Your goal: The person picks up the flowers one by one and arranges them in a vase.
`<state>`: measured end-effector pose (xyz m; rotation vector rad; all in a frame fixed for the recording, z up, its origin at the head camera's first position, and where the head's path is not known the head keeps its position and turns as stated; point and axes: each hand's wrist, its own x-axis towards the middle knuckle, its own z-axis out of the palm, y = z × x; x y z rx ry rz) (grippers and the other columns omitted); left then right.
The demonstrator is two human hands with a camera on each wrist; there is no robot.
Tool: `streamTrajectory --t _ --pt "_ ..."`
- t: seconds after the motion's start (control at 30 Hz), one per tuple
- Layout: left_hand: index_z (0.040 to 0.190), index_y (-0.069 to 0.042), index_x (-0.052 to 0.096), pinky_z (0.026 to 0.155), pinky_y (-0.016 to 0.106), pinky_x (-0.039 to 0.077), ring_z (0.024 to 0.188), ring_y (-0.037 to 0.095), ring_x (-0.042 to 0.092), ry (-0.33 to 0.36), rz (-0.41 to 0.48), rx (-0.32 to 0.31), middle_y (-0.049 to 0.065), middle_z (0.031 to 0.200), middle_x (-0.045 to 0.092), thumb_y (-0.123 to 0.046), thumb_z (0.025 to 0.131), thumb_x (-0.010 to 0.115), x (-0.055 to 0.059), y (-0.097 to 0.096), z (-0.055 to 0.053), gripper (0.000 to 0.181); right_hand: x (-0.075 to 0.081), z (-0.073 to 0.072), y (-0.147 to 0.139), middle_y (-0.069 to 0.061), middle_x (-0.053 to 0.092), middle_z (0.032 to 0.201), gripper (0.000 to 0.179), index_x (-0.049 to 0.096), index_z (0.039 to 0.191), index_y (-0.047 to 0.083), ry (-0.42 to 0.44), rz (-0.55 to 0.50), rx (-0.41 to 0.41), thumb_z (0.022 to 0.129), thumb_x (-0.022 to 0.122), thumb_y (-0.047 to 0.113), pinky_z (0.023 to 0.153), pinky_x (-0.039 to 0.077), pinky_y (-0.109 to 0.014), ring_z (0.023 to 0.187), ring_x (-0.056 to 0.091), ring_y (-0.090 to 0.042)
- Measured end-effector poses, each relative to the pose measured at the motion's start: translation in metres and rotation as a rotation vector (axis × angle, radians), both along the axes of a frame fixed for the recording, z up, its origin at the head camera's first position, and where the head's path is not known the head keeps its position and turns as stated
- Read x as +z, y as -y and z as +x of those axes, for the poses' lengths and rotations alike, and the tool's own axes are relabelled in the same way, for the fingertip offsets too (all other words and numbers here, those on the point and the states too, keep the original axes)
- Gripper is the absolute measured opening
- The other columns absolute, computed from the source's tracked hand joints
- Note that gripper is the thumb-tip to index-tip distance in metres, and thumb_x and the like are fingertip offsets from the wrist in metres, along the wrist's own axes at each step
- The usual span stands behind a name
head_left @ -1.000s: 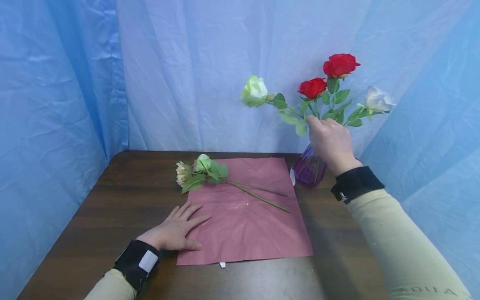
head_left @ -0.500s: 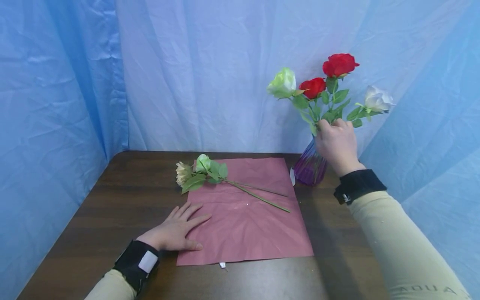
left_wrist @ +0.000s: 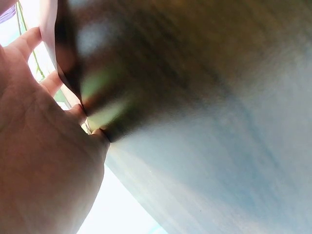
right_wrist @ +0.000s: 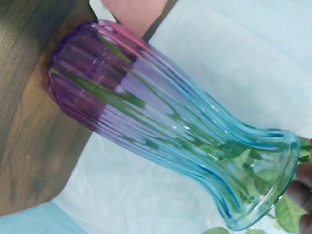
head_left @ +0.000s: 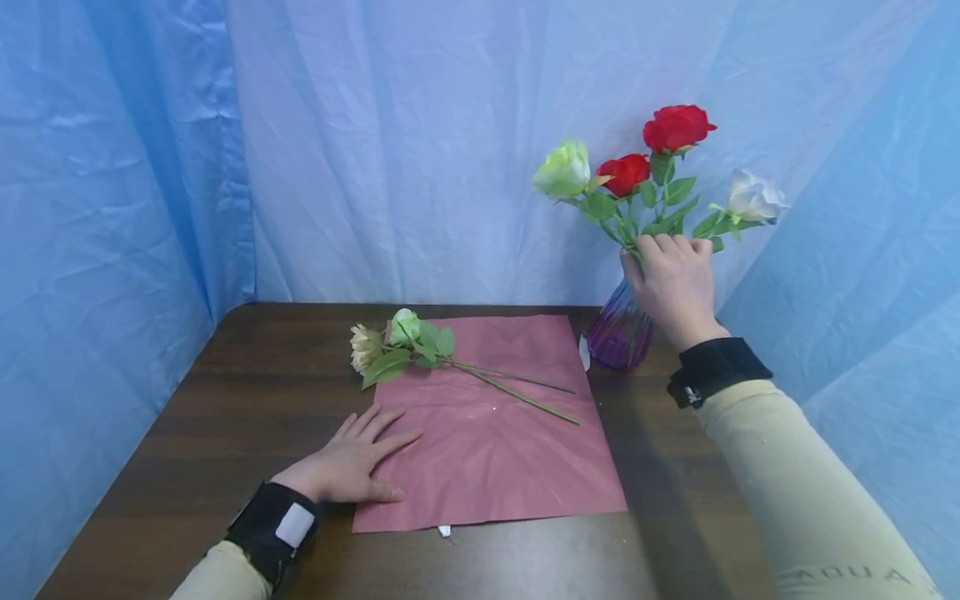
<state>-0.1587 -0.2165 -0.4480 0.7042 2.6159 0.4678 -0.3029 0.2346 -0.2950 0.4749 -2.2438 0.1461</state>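
In the head view my left hand (head_left: 345,458) rests flat, fingers spread, on the left edge of a pink wrapping sheet (head_left: 525,467). On the sheet lie a pale green rose (head_left: 406,327) and a cream flower (head_left: 367,348), stems pointing right. My right hand (head_left: 675,283) is at the mouth of a purple-to-blue glass vase (right_wrist: 161,107), its fingertips (right_wrist: 298,191) right at the rim by the stems. Its grip is largely hidden; I cannot tell whether it holds a stem. Above it stand a green-white rose (head_left: 564,170), two red roses (head_left: 678,128) and a white rose (head_left: 753,197).
The dark wooden table (head_left: 247,400) meets a pale blue curtain (head_left: 405,167) at the back, with more blue curtain on both sides. A small white tag (head_left: 584,352) lies by the vase, and another white scrap (head_left: 445,531) peeks from under the sheet's front edge.
The green-white rose has swung right towards the red roses, and my right hand has shifted slightly right. Its thumb now stands further out from the fingers. My left hand stays put.
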Motion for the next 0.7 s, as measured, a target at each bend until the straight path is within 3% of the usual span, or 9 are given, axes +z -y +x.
streamTrajectory --t 0.13,0.23,0.43,0.5,0.7 --pt "0.158 -0.029 0.040 0.117 0.074 0.003 0.153 0.050 0.006 0.007 0.050 -0.005 0.016 0.168 0.019 -0.065 0.085 0.070 -0.003 0.002 0.000 0.087 0.003 -0.001 0.004 -0.022 0.069 0.088 0.019 0.065 0.099 -0.001 0.042 -0.027 -0.004 0.102 0.062 0.017 0.082 0.039 -0.055 0.085 0.062 -0.044" --pt "0.157 -0.032 0.040 0.115 0.076 0.002 0.152 0.051 0.006 -0.009 0.087 -0.013 0.016 0.167 0.019 -0.069 0.084 0.068 -0.011 0.005 -0.002 0.087 0.003 -0.002 0.006 -0.022 0.068 0.088 0.018 0.065 0.098 -0.002 0.095 -0.041 -0.030 0.102 0.062 0.016 0.082 0.038 -0.055 0.086 0.062 -0.044" --pt "0.158 -0.037 0.038 0.118 0.071 0.005 0.155 0.045 0.006 -0.054 0.058 -0.005 0.011 0.168 0.020 -0.075 0.082 0.065 -0.030 0.009 -0.007 0.089 0.000 -0.005 0.005 -0.022 0.065 0.092 0.021 0.065 0.095 -0.003 0.200 -0.046 -0.109 0.101 0.062 0.016 0.088 0.037 -0.059 0.094 0.059 -0.046" --pt "0.158 -0.035 0.038 0.119 0.070 0.005 0.155 0.044 0.005 -0.050 0.050 -0.003 0.011 0.168 0.020 -0.073 0.082 0.067 -0.028 0.008 -0.006 0.090 -0.001 -0.005 0.003 -0.023 0.063 0.094 0.020 0.066 0.097 -0.004 0.212 -0.046 -0.124 0.099 0.063 0.016 0.089 0.036 -0.060 0.095 0.058 -0.046" --pt "0.158 -0.027 0.040 0.118 0.072 0.007 0.154 0.048 0.007 -0.017 0.015 -0.003 0.016 0.167 0.020 -0.065 0.085 0.070 -0.003 0.001 -0.001 0.087 -0.001 -0.004 0.003 -0.024 0.062 0.093 0.022 0.065 0.093 -0.004 0.193 -0.044 -0.134 0.099 0.060 0.017 0.086 0.036 -0.061 0.091 0.056 -0.048"
